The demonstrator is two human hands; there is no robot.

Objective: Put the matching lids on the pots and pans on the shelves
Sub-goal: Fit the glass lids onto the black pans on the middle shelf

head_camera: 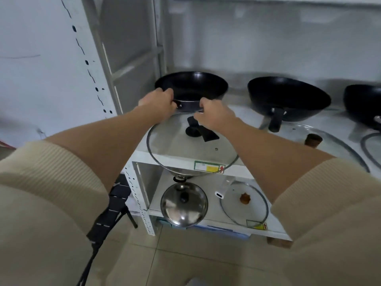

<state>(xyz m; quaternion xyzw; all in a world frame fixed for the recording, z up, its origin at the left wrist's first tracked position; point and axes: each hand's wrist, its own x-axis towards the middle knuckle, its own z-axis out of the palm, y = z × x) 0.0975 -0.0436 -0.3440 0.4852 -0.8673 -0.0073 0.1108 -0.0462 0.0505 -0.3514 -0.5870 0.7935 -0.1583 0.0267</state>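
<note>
A steel lid [184, 203] and a small glass lid [244, 204] lay on the lower shelf [274, 231], unused. Above them, a large glass lid [191, 147] overhung the upper shelf's edge, probably parked in front of the pan it fits. Both hands gripped its far rim, the left hand [159, 102] and right hand [214, 116] closed on it, apparently to lift it. Just behind sat the open black pan [191, 87]; another pan [288, 98] stood further right.
</note>
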